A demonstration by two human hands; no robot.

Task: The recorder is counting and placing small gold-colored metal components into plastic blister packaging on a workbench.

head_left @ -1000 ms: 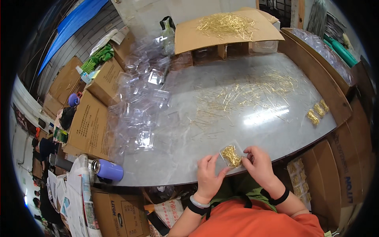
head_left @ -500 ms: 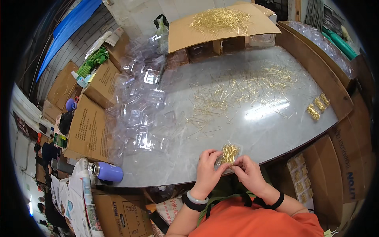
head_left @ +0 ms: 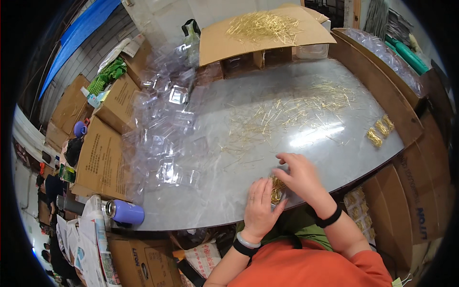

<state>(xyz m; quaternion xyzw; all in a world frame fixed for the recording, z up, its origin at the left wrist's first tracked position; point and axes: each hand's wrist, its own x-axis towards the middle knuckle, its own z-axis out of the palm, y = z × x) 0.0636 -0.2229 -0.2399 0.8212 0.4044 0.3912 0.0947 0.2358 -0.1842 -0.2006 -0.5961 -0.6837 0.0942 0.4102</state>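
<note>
My right hand (head_left: 305, 181) has changed the most: half a second ago its thumb and fingertips were pinching the near right corner of the small clear plastic case (head_left: 277, 193), and now it has let go there and come up over the far right side. It is open, the fingers reaching left, thumb and forefinger apart; I cannot tell whether the thumb touches the case.

My left hand (head_left: 260, 215) has flattened and turned. Its fingers now lie close together along the case's left side, with the thumb round by the near edge. I cannot tell how firmly it grips.

The case stays on the table (head_left: 215, 201), near the edge in front of me. Earlier its gold wire hooks (head_left: 277, 184) showed as a whole bundle; now my hands hide much of it, and only a narrow gold strip shows between them.

Everything else sits a little further left in my view, yet keeps its arrangement: the loose hooks (head_left: 296, 107) scattered beyond my hands, the three filled packs (head_left: 375, 137) by the right edge, the heap of hooks (head_left: 265, 26) on the cardboard sheet (head_left: 215, 48), the empty clear cases (head_left: 162, 119) piled at left and the purple bottle (head_left: 128, 213) near the front left corner.
</note>
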